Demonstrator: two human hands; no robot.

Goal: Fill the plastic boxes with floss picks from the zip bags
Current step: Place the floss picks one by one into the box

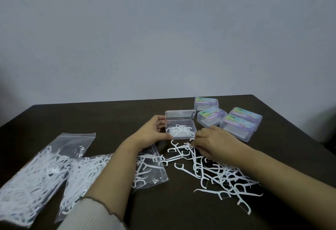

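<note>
Spillage threatens: left hand [152, 131] grips the open plastic box [181, 131]; right hand [212, 139], at its 4 o'clock, pinches loose floss picks [216, 170] that could snag and scatter.

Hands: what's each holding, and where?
Left hand grips the open box by its left end. Right hand fingers are among the loose floss picks; a hold cannot be told.

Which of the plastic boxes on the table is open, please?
The open box held by the left hand; it has picks inside, while the four labelled boxes are closed.
</note>
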